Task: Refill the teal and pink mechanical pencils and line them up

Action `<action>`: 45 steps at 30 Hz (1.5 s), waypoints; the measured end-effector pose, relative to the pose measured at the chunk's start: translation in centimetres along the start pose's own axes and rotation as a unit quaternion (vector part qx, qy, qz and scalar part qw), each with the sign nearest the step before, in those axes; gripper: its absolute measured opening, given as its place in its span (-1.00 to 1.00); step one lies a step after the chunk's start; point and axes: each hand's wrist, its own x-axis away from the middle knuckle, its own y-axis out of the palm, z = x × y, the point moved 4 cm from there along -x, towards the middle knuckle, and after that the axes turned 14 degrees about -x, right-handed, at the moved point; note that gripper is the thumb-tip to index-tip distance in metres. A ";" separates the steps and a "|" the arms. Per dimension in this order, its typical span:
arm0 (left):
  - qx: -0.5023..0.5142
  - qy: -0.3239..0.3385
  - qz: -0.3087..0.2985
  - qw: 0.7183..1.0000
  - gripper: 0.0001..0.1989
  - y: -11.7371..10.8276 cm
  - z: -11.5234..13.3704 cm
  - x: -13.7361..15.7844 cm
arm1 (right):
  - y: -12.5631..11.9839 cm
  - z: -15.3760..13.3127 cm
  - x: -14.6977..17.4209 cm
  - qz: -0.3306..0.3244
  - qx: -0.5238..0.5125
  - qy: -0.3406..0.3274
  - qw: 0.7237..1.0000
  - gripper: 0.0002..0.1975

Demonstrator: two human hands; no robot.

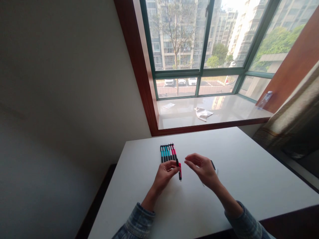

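My left hand (164, 174) pinches a red and black pen (179, 172) between thumb and fingers, held tilted above the table. Beyond that hand, a row of several pens (167, 152) lies side by side on the table, teal ones at the left and red ones at the right. Their lower ends are partly hidden by my left fingers. To the right of the held pen, my right hand (203, 167) hovers with its fingers curved and a small gap between thumb and fingertips, nothing visible in them. Behind it a black-tipped item (213, 165) shows, mostly covered by the hand.
The white table (244, 159) stands against the wall on the left and a window sill (179, 116) at the back. A crumpled white wrapper (203, 114), a smaller scrap (168, 105) and a clear bottle (265, 100) are on the sill. A curtain (281, 113) hangs at the right.
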 end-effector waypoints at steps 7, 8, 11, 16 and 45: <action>0.001 0.011 0.004 1.000 -0.69 -0.2 0.3 0.1 | 2.0 0.2 -1.2 -0.016 -0.035 -0.001 0.999 -0.68; 0.001 0.011 0.002 1.000 -0.69 -0.2 0.3 0.1 | 2.2 0.3 -1.2 -0.021 -0.029 0.000 0.999 -0.68; 0.002 0.009 -0.006 1.000 -0.69 -0.1 0.5 0.1 | 2.6 0.8 -1.1 -0.041 -0.003 0.011 0.999 -0.67; -0.006 0.001 0.005 1.000 -0.70 -0.2 0.6 0.1 | 1.0 0.5 -0.9 -0.043 0.055 -0.008 0.998 -0.69; 0.012 -0.005 0.042 0.999 -0.71 -0.2 0.7 0.1 | -2.9 1.7 2.3 -0.019 0.186 0.049 0.981 -0.80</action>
